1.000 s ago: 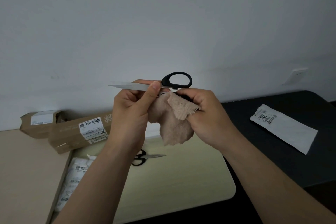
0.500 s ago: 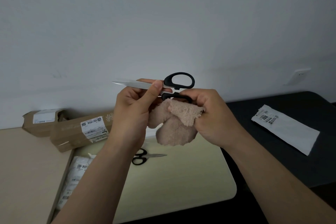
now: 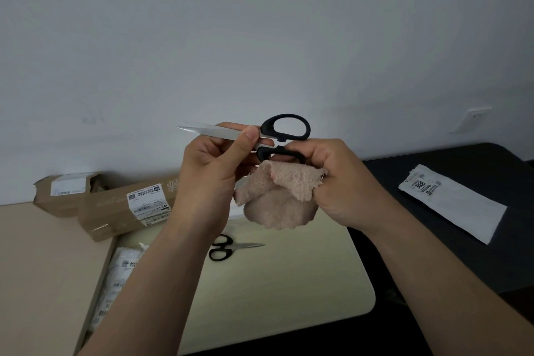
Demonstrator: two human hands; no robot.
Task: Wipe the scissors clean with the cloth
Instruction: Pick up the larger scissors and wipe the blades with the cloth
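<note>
Head view | black-handled steel scissors [image 3: 213,132] held above cream desk mat [image 3: 289,283], long axis level, tip left | left hand [image 3: 211,173] pinches blades | right hand [image 3: 338,182] bunches beige fleecy cloth [image 3: 280,202] under handles (blades lie leftward of cloth)

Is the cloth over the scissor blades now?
No: the cloth hangs from the right hand below the handles; the left hand pinches the scissors' bare blades.

Both bare forearms reach up from the lower edge, the hands raised close together. The left hand [image 3: 208,179] pinches the scissors [image 3: 268,128] by the blade between thumb and curled fingers [image 3: 231,125]; the right hand [image 3: 344,182] grips the bunched cloth [image 3: 277,196]
</note>
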